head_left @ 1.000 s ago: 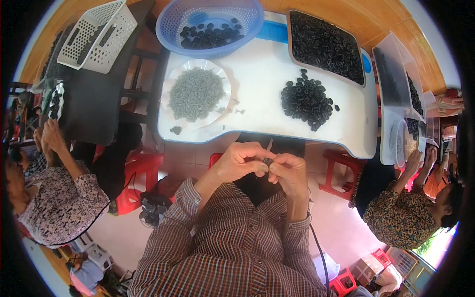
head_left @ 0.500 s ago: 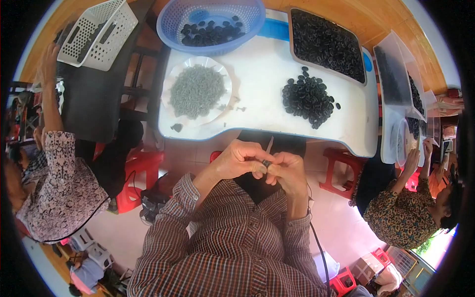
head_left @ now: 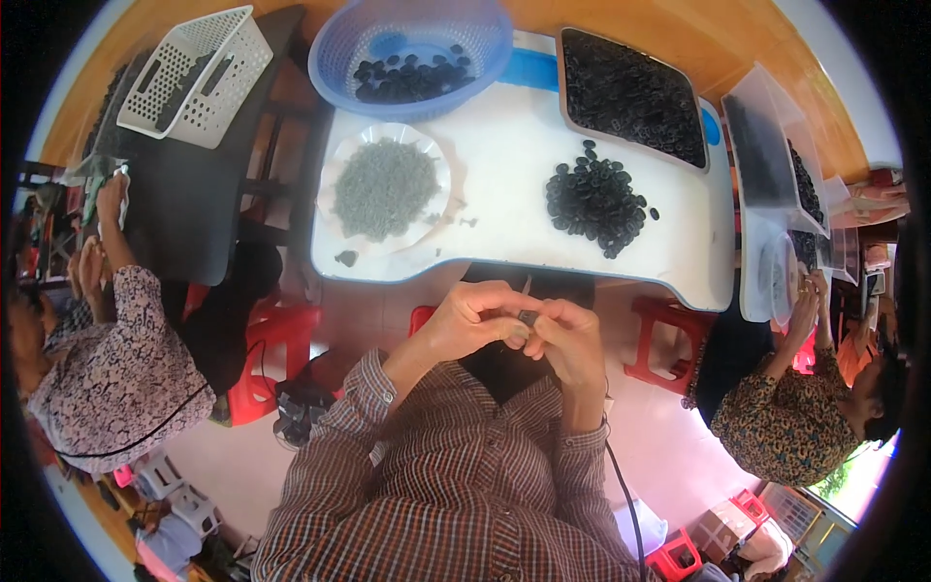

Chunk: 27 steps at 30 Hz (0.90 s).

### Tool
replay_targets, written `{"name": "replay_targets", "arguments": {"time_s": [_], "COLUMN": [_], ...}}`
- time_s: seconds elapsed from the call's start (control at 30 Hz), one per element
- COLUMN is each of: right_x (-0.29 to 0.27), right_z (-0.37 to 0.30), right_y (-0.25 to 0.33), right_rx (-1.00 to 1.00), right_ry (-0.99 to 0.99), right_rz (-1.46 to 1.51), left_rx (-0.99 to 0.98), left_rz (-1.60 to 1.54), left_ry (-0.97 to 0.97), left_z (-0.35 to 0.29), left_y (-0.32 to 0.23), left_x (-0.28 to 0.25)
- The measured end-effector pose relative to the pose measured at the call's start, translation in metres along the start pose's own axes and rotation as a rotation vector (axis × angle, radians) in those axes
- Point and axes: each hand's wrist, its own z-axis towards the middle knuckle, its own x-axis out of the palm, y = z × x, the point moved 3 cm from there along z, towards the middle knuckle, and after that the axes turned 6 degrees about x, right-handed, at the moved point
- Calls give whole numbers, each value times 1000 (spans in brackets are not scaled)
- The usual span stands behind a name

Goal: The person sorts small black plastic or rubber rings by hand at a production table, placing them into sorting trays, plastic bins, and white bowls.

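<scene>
Just off the table's near edge, my left hand (head_left: 475,318) and my right hand (head_left: 570,335) meet fingertip to fingertip. Both are closed in a pinch around a small dark piece (head_left: 528,317), whose exact kind the fingers hide. A thin pale pointed tool (head_left: 528,284) sticks up behind the fingertips; which hand holds it I cannot tell. Beyond my right hand lies a heap of black oval pieces (head_left: 596,204) on the white table (head_left: 495,184). A white scalloped plate (head_left: 443,175) with a mound of small grey bits (head_left: 386,189) stands beyond my left hand.
A blue perforated basket (head_left: 330,82) with black ovals stands at the far left of the table. At the far right is a tray (head_left: 570,114) full of black pieces. Co-workers sit at both sides, beside a white basket (head_left: 228,107) and clear bins (head_left: 761,155). Red stools (head_left: 669,339) stand near the table.
The fingers have shifted slightly around the dark piece, and less of the pointed tool shows. The co-worker on the left has drawn an arm back from the white basket.
</scene>
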Motion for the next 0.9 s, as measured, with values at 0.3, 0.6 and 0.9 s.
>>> {"name": "replay_targets", "arguments": {"time_s": [0.3, 0.6, 0.9], "right_x": [7, -1, -3], "right_z": [8, 9, 8], "right_y": [2, -4, -4], "right_rx": [-84, -96, -112], "right_ry": [-111, -275, -311], "right_rz": [-114, -212, -174], "left_rx": [-124, 180, 246], "left_rz": [30, 522, 959], "left_ry": [-48, -627, -828], "left_z": [11, 67, 122], "left_y": [6, -51, -90], "left_x": [-3, -71, -143]}}
